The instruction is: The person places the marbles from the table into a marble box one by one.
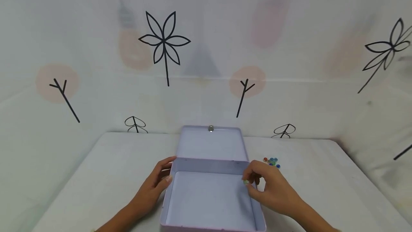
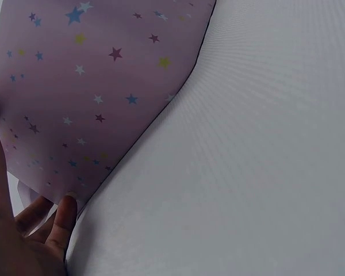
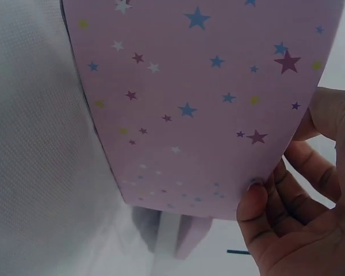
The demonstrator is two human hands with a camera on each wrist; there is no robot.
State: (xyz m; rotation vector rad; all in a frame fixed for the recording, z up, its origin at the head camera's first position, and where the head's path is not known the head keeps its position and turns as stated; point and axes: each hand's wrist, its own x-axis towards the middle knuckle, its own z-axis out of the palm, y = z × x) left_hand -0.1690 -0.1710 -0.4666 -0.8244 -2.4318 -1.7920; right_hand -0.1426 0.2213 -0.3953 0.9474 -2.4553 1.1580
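An open pale-lilac box [image 1: 210,201] stands in front of me, its hinged lid [image 1: 210,144] tipped back with a small metal clasp at the top edge. In the wrist views its pink outer side [image 3: 187,86] is printed with stars. My left hand [image 1: 154,185] rests against the box's left wall, fingers touching the side near the hinge. Over the right wall, my right hand [image 1: 271,185] pinches a small greenish glass marble [image 1: 246,182] between thumb and forefinger. The marble is hidden in the right wrist view.
Several coloured marbles [image 1: 271,163], blue, red and green, lie in a cluster on the white-covered table [image 1: 309,174], right of the lid. A white cloth with drawn flowers [image 1: 206,99] hangs behind the table and along its sides.
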